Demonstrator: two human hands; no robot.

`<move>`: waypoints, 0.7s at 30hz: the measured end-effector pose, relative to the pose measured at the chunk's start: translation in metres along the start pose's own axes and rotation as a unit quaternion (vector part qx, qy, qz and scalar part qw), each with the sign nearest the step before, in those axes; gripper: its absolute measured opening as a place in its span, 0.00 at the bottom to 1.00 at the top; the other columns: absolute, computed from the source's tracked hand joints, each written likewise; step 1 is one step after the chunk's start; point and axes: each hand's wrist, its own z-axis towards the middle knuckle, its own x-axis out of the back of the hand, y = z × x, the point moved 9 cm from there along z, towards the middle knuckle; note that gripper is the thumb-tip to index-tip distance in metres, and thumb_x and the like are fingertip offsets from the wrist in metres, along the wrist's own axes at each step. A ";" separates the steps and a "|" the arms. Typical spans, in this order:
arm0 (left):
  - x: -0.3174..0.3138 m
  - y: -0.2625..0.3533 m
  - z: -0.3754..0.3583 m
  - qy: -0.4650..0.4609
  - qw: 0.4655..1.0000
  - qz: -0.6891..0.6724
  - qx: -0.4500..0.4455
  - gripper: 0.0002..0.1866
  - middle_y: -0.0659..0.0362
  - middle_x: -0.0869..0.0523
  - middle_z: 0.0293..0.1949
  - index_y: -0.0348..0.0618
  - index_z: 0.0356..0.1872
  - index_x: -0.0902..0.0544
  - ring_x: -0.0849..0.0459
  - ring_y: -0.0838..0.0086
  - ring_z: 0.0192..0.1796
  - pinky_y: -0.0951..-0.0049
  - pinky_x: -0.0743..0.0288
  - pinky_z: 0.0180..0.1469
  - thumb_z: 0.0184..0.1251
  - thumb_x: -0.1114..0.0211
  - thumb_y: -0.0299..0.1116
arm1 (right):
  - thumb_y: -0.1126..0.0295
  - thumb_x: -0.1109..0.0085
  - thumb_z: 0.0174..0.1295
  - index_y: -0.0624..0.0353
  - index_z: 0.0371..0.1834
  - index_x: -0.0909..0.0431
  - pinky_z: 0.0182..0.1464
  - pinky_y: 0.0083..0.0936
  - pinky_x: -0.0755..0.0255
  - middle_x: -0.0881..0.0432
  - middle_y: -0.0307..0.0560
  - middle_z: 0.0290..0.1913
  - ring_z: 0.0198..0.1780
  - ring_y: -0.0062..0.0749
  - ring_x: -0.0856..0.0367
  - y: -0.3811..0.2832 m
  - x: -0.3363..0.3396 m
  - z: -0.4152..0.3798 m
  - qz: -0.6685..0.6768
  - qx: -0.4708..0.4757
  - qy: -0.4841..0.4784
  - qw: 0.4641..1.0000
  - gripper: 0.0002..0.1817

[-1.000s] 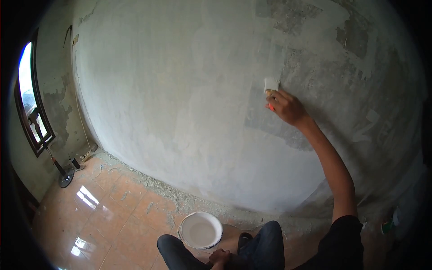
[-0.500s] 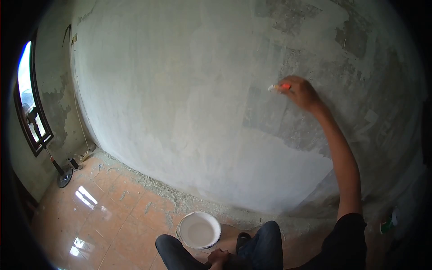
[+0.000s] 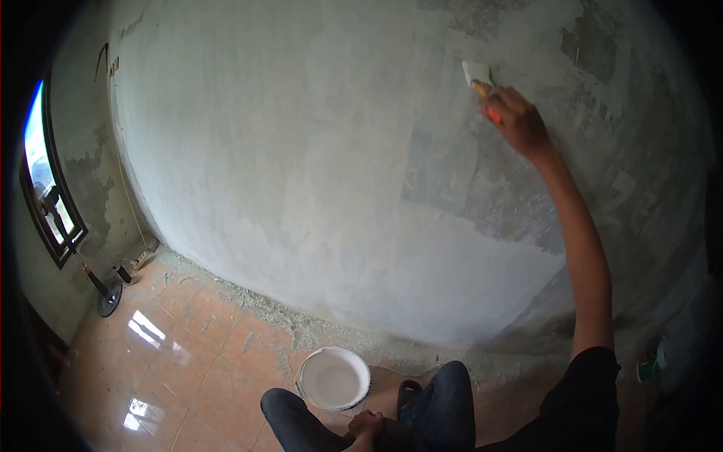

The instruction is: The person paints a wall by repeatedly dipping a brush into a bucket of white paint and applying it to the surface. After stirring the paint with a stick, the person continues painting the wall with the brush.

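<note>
My right hand (image 3: 515,120) is closed around a paintbrush (image 3: 493,113) with an orange-red handle, a yellowish band and a white head. The brush head touches or nearly touches the patchy grey plaster wall (image 3: 324,166), at the upper right beside bare, rough patches. Low in the view, my left hand (image 3: 366,423) rests between my legs with its fingers curled in, and no object shows in it. Just ahead of that hand stands a white bucket (image 3: 334,379) on the floor, with whitish liquid inside.
Crumbled debris (image 3: 279,313) lines the wall's foot on the orange tile floor (image 3: 203,361). At the left, a stand with a round black base (image 3: 110,299) is near a window (image 3: 53,166). A green-and-white container (image 3: 649,368) is at the lower right, in shadow.
My right hand has moved up and slightly right along the wall with the brush, whose head now points upward rather than left. My left hand stays by my lap.
</note>
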 end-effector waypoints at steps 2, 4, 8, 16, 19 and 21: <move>0.000 -0.001 -0.001 -0.004 1.000 0.002 0.003 0.25 0.52 0.15 0.46 0.53 0.44 0.15 0.18 0.60 0.51 0.61 0.27 0.55 0.52 0.48 0.54 | 0.68 0.38 0.57 0.58 0.34 0.22 0.41 0.31 0.22 0.22 0.45 0.36 0.41 0.36 0.21 -0.022 -0.016 -0.031 0.051 0.006 -0.046 0.998 0.07; 0.000 -0.001 -0.002 -0.009 1.000 -0.009 0.006 0.24 0.54 0.16 0.47 0.54 0.44 0.14 0.18 0.61 0.52 0.62 0.28 0.56 0.52 0.47 0.54 | 0.69 0.37 0.55 0.59 0.32 0.23 0.41 0.31 0.23 0.23 0.44 0.35 0.41 0.36 0.22 -0.049 -0.026 -0.060 0.095 0.023 -0.076 0.992 0.07; 0.001 0.000 -0.002 -0.003 1.000 -0.010 0.001 0.24 0.54 0.15 0.47 0.54 0.43 0.14 0.18 0.61 0.52 0.62 0.27 0.56 0.52 0.46 0.54 | 0.67 0.37 0.55 0.59 0.33 0.22 0.44 0.28 0.22 0.21 0.44 0.36 0.41 0.33 0.22 -0.086 -0.025 -0.083 0.127 0.043 -0.159 0.978 0.08; -0.002 -0.001 0.002 -0.001 1.000 -0.003 -0.007 0.24 0.53 0.15 0.46 0.53 0.44 0.15 0.18 0.61 0.52 0.61 0.27 0.55 0.52 0.47 0.53 | 0.63 0.43 0.62 0.62 0.33 0.23 0.40 0.33 0.28 0.22 0.47 0.33 0.36 0.39 0.23 0.011 -0.009 -0.029 0.215 -0.110 -0.143 0.960 0.11; 0.001 -0.001 0.000 0.010 1.000 -0.005 0.001 0.23 0.53 0.16 0.47 0.54 0.43 0.14 0.18 0.61 0.51 0.63 0.27 0.55 0.52 0.47 0.53 | 0.64 0.42 0.61 0.61 0.33 0.23 0.40 0.33 0.28 0.22 0.45 0.34 0.37 0.38 0.23 0.026 0.016 0.007 0.132 -0.051 -0.081 0.987 0.10; 0.001 -0.001 -0.001 0.008 1.000 -0.007 0.000 0.23 0.53 0.15 0.46 0.53 0.43 0.14 0.18 0.61 0.51 0.62 0.27 0.55 0.52 0.47 0.53 | 0.65 0.41 0.60 0.60 0.34 0.23 0.41 0.32 0.27 0.22 0.43 0.34 0.38 0.37 0.23 0.018 0.031 0.016 0.067 -0.007 -0.038 0.997 0.09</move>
